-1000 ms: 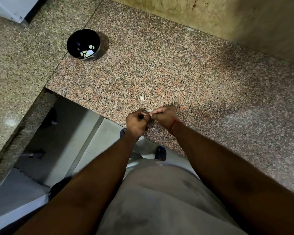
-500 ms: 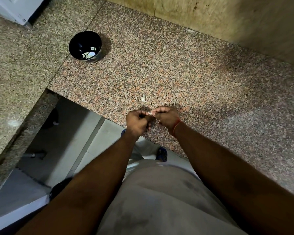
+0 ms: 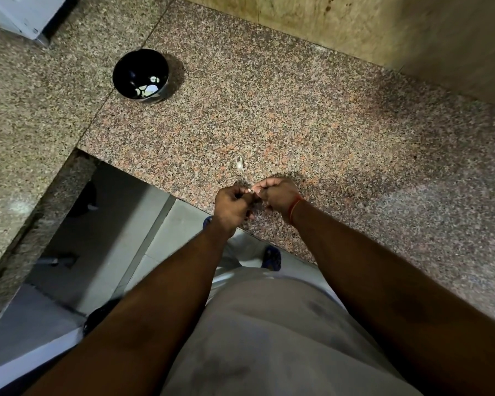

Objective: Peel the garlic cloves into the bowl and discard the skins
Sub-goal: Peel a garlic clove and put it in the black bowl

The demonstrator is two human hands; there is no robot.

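Observation:
My left hand and my right hand meet fingertip to fingertip above the front edge of the granite counter. Between them they pinch a small garlic clove, of which only a pale sliver shows. A bit of garlic skin lies on the counter just beyond my hands. The black bowl stands far back on the left, well away from both hands, with several peeled white cloves inside it.
The counter is L-shaped, with a second slab on the left and an open gap down to the tiled floor below. A wall runs along the back. A white appliance corner sits at the top left.
Both hands stay joined on the clove and have shifted slightly toward the counter's front edge. The fingers work at the clove. The bowl and skin have not moved.

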